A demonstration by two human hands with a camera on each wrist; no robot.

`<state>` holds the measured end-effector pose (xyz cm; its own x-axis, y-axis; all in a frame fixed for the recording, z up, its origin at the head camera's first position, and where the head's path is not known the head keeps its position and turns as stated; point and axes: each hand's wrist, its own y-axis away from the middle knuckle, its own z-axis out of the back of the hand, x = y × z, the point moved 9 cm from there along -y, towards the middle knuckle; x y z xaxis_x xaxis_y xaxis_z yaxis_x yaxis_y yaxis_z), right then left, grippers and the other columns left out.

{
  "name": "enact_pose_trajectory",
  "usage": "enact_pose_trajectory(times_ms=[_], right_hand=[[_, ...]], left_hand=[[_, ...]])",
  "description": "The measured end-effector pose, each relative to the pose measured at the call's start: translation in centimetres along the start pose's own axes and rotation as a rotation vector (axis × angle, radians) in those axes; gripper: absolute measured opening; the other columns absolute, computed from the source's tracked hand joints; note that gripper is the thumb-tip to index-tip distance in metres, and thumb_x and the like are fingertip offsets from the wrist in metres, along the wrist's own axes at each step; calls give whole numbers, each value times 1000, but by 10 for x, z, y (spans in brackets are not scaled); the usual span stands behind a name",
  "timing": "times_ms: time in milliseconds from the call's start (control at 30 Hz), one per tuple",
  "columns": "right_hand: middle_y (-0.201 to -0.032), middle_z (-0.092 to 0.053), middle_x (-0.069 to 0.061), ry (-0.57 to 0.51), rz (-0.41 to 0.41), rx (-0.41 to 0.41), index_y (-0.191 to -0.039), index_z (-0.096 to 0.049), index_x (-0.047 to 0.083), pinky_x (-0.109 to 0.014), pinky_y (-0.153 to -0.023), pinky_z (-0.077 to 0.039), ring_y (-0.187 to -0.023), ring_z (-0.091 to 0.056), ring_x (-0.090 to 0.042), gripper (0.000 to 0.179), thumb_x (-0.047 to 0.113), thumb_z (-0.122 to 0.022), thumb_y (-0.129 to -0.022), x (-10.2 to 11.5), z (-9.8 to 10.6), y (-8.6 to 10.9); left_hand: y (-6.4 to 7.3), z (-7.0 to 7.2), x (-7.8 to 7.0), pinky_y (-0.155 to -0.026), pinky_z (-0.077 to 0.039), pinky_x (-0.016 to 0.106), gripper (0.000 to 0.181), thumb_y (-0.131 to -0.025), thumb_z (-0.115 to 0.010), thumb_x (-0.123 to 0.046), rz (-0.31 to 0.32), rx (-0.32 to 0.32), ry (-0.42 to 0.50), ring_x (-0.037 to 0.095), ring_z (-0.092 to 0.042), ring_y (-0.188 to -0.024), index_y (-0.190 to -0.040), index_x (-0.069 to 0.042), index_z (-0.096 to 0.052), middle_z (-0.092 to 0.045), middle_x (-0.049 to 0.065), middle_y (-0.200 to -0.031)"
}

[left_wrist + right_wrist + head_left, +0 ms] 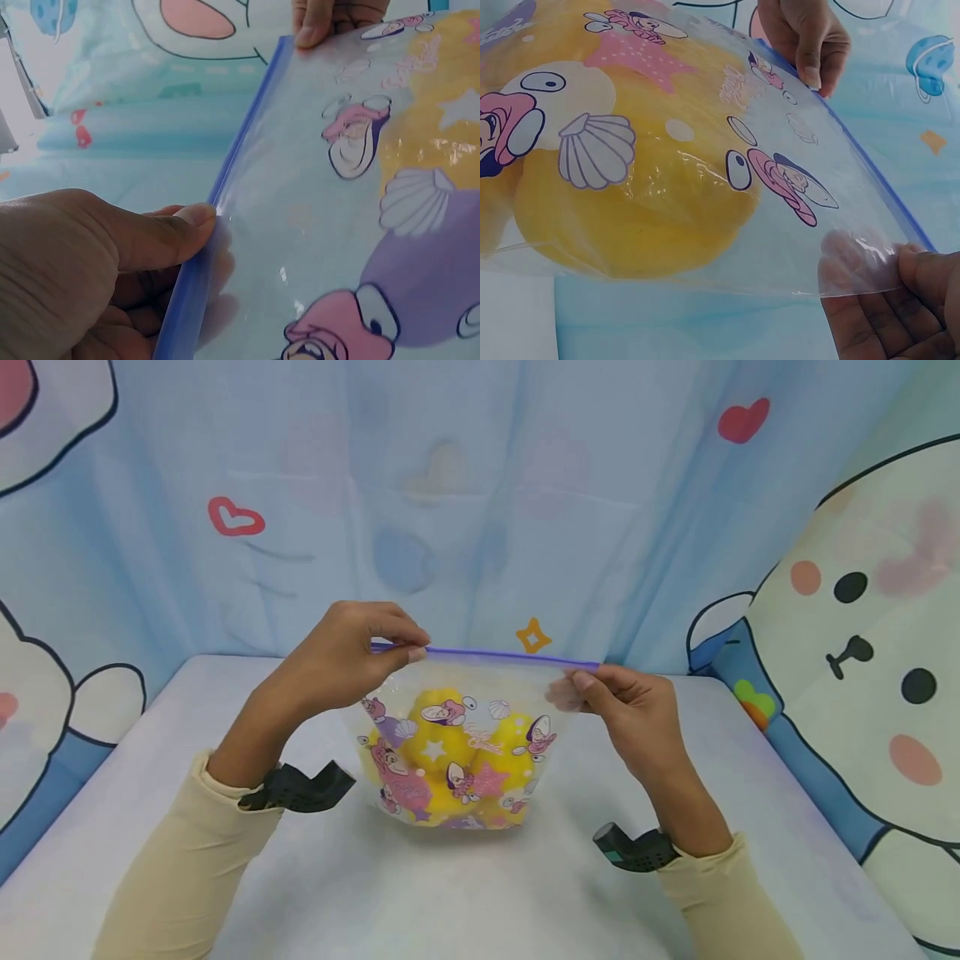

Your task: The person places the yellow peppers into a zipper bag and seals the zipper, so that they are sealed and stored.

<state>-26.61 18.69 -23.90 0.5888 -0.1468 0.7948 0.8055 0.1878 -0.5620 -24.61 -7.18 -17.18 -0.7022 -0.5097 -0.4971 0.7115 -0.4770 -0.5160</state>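
Observation:
A clear zip bag (491, 689) hangs upright at the middle of the head view, printed with pink cartoon figures, shells and stars. Along its top runs a purple-blue zip strip (487, 652). Several rounded yellow things (431, 722) fill its lower part; the print partly covers them. My left hand (352, 647) pinches the strip near its left end, thumb (196, 217) on the near side in the left wrist view. My right hand (637, 710) grips the top right corner between thumb and fingers. In the right wrist view, those fingers (855, 259) show through the plastic.
A white-topped table (315, 877) lies beneath the bag. Behind it hangs a light blue curtain (480, 527) with hearts and cartoon animals. Each wrist wears a small black camera, one on the left (300, 787) and one on the right (637, 849).

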Motion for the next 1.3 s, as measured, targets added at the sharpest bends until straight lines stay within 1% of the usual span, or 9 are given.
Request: enact_pose_trajectory(times_ms=[200,467,567,767,900,1000,1100,1200,1300], right_hand=[[-91,-74,-6,-4,-8,-7,-105,-69,-10,-27,-77,-55,-84,-72,-16,22,7,-60,-95,-3,6,1],[-91,-74,-4,22,-21,-30,-106,-69,-10,-26,-77,-55,-84,-72,-15,23,8,-60,-95,-4,12,2],[-92,-74,-5,18,-23,-28,-106,-70,-9,-26,-77,-55,-84,-72,-16,23,8,-61,-94,-6,14,3],[-91,-74,-6,-53,-15,-25,-105,-70,-10,-26,-77,-55,-84,-72,-17,21,6,-61,-94,-8,18,3],[-91,-74,-5,-56,-21,-33,-105,-70,-10,-26,-76,-55,-83,-72,-17,21,6,-61,-94,-8,18,3],[-90,-74,-6,-60,-25,-31,-104,-70,-10,-27,-77,-55,-83,-72,-17,22,6,-61,-94,-9,18,3],[-90,-74,-6,-101,-29,-27,-104,-69,-11,-28,-77,-55,-82,-72,-17,21,5,-60,-94,-12,20,3],[-90,-74,-6,-155,-30,-20,-103,-69,-11,-28,-77,-55,-83,-72,-18,19,3,-58,-95,-15,22,2],[-90,-74,-6,-187,-29,-7,-104,-69,-10,-28,-77,-55,-84,-72,-18,19,1,-57,-95,-18,22,1]], left_hand=[[7,9,4,-77,-53,33,16,-85,-69,2,2,-15,-40,14,-63,-85,-99,0,-76,-69,2,-93],[19,24,19,-80,-53,37,17,-85,-70,3,27,-41,-87,17,-64,-87,-100,0,-76,-71,4,-93],[25,30,23,-79,-54,32,17,-84,-70,3,33,-59,-88,15,-64,-86,-99,-1,-76,-71,3,-93],[36,45,29,-72,-51,17,17,-84,-70,2,35,-115,-62,10,-64,-79,-100,-2,-76,-71,2,-94],[40,51,33,-72,-51,16,18,-84,-70,3,35,-148,-8,9,-65,-79,-101,0,-76,-72,4,-95],[40,51,38,-75,-52,17,19,-84,-70,3,47,-167,48,11,-65,-82,-102,1,-75,-71,6,-97],[39,45,50,-79,-52,19,21,-87,-69,-1,94,-199,131,11,-64,-89,-107,1,-74,-70,6,-101],[38,33,69,-84,-52,23,31,-90,-66,-5,183,-251,328,14,-63,-94,-121,3,-66,-66,9,-106],[41,13,88,-91,-50,29,46,-94,-62,-14,269,-276,569,20,-61,-101,-137,0,-52,-60,12,-114]])
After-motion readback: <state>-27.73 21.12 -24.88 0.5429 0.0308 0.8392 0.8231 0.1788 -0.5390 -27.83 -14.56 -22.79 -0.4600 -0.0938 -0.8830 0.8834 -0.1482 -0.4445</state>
